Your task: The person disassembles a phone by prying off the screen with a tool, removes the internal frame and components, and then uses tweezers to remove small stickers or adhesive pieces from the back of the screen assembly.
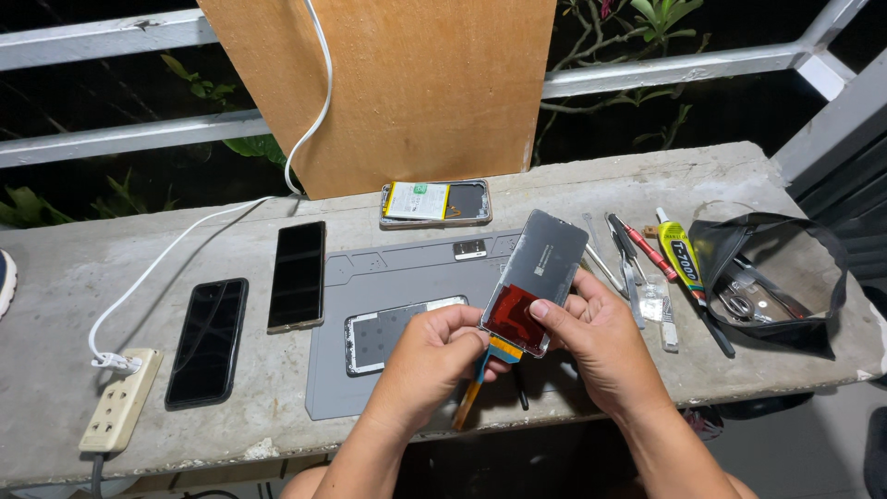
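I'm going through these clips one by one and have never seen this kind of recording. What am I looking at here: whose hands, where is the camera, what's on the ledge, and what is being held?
There is no machine here. One camera sits on a person's head and looks down, so the two bare hands are the wearer's own. The left hand and the right hand together hold a phone screen panel, back side up, with a red patch and a flex strip at its lower end.

They work over a grey mat on a concrete ledge. On the mat lies an opened phone frame. Behind it lies another opened phone, its battery showing. To the left lie two dark phones and a power strip with a white cable. To the right are tweezers and small tools, a glue tube and a black pouch. A wooden board leans against the railing.
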